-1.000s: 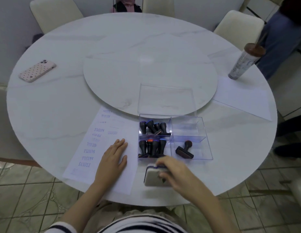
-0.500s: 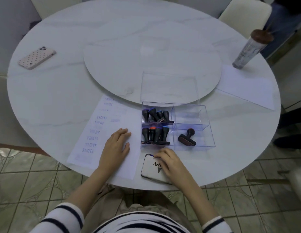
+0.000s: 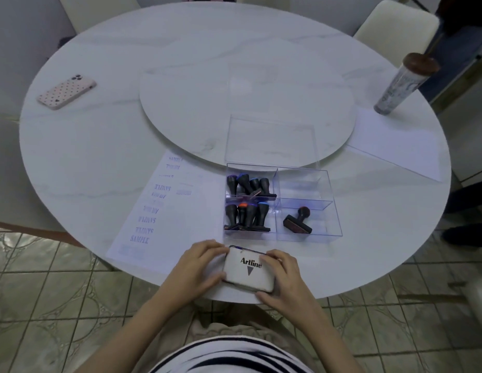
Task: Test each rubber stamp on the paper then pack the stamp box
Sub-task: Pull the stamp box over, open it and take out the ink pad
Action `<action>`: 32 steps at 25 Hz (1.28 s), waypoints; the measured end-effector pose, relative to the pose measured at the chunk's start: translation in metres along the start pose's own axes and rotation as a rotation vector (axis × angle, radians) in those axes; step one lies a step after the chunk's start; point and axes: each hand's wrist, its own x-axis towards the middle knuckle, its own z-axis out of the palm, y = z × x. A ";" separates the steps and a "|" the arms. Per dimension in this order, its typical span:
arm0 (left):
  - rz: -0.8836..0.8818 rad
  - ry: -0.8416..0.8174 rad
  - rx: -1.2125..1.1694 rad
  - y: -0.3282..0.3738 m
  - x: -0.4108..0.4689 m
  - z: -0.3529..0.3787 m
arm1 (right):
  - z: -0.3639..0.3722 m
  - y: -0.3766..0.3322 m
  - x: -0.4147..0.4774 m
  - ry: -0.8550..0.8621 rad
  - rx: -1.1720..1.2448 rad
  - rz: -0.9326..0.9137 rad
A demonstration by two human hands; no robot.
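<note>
A white ink pad case (image 3: 249, 270) marked "Artline" lies shut at the table's near edge. My left hand (image 3: 199, 267) grips its left side and my right hand (image 3: 284, 278) grips its right side. Just behind it stands the clear stamp box (image 3: 326, 184), lid tilted back. Its two left compartments hold several black-handled stamps (image 3: 246, 203). One wider stamp (image 3: 297, 222) lies in the near right compartment; the far right one is empty. To the left lies the paper (image 3: 159, 211) with several blue "SAMPLE" prints.
A phone (image 3: 66, 91) in a dotted case lies far left. A tall tumbler (image 3: 401, 86) stands at the right edge beside a blank sheet (image 3: 396, 144). A round turntable (image 3: 245, 103) fills the table's middle. Chairs ring the table; a person stands far right.
My left hand left the paper and came onto the ink pad's left side. The pad's lid went from raised to shut. My right hand now holds the pad's right side.
</note>
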 end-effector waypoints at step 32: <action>0.104 -0.001 0.116 0.003 -0.008 0.011 | -0.093 0.006 0.055 0.378 0.191 0.321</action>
